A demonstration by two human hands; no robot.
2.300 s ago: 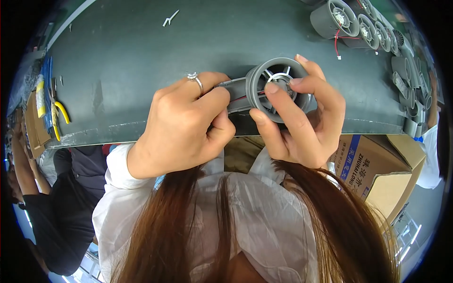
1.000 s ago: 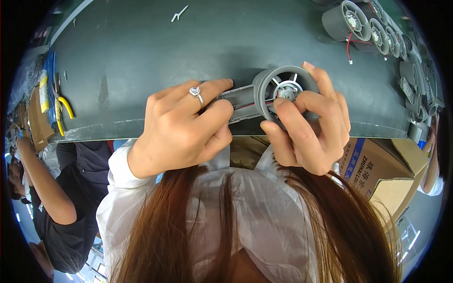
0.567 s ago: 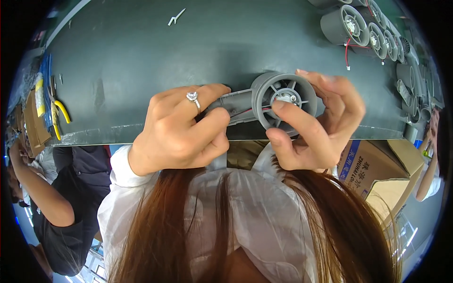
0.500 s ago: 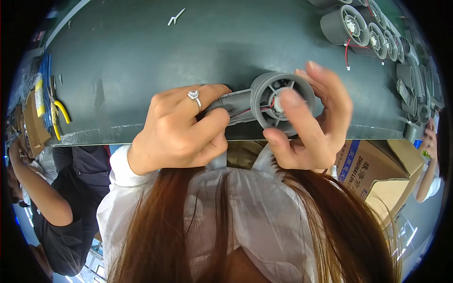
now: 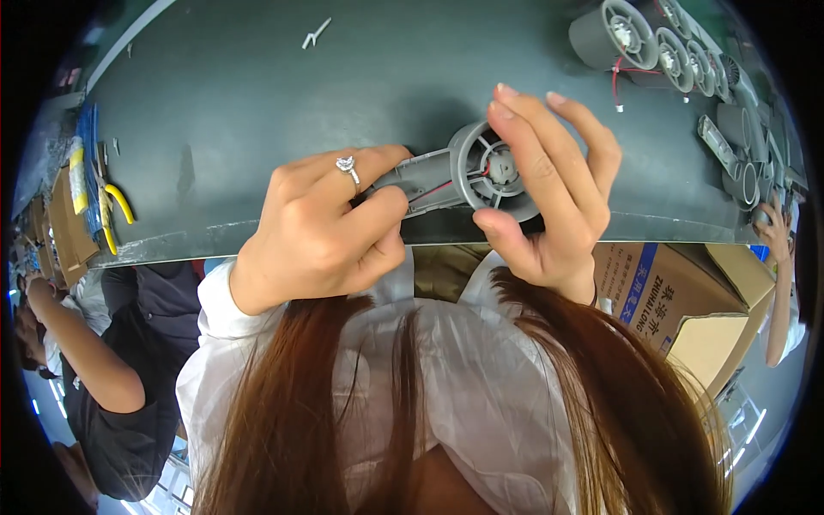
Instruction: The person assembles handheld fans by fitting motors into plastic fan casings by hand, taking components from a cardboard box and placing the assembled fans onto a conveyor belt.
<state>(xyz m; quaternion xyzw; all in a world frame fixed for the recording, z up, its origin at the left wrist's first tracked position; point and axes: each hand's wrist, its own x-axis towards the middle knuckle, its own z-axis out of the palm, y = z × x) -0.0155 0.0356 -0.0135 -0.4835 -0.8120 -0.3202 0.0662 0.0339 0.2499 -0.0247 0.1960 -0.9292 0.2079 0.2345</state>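
Head view: both hands work at the near edge of the dark grey counter (image 5: 257, 103), about midway along it. The left hand (image 5: 322, 227), with a ring on one finger, is closed in a firm grip around the handle-like stem of a grey plastic fan housing (image 5: 468, 176). The right hand (image 5: 549, 184) is partly open: its thumb presses under the round duct end of the housing while the fingertips (image 5: 506, 107) curl over the top rim, so it steadies the ring rather than clasps it. Inside the ring a small motor hub with spokes shows, and a red wire (image 5: 442, 187) runs from it back along the stem.

Judged from this, the step in hand is seating or checking the motor inside the duct. The next move likely calls for the left hand to hold the stem steady while the right fingers press or turn the hub squarely, keeping the thin wire from being pinched.

At the far right corner of the counter stands a row of finished fan units (image 5: 635, 39), one with a loose red lead. Yellow-handled pliers (image 5: 112, 215) lie at the left edge. A cardboard box (image 5: 687, 300) sits below the counter's near right edge
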